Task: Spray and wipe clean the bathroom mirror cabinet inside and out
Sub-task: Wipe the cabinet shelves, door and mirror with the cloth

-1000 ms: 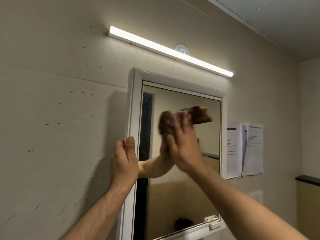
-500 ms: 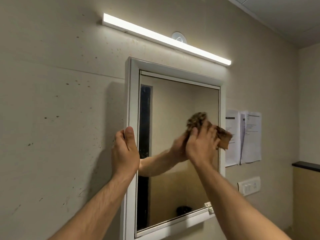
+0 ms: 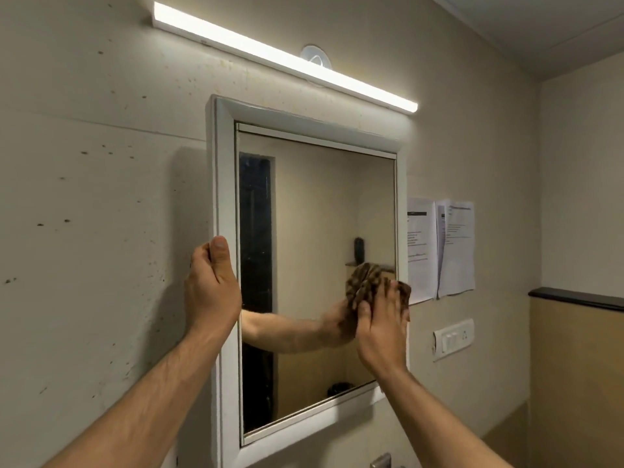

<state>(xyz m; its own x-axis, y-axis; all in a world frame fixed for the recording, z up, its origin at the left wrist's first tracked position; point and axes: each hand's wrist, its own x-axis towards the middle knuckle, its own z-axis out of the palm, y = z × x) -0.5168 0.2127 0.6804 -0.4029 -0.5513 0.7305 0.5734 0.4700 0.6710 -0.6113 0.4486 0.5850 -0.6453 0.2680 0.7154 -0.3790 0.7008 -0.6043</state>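
Right, left hand (image 3: 211, 292) is clamped round the outer frame edge of the mirror cabinet (image 3: 224, 170), thumb up on the front face. Right hand (image 3: 381, 329) lies flat, fingers stretched, pressing a brown checked cloth (image 3: 364, 280) to the mirror glass (image 3: 320, 204), cloth bunched above its fingertips. Papers (image 3: 439, 248) hang just beyond that hand, with a switch plate (image 3: 453, 337) beside its wrist.

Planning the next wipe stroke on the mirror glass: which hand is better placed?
Right. The right hand presses the brown cloth against the mirror near its right edge; the left hand grips the cabinet frame on its left side.
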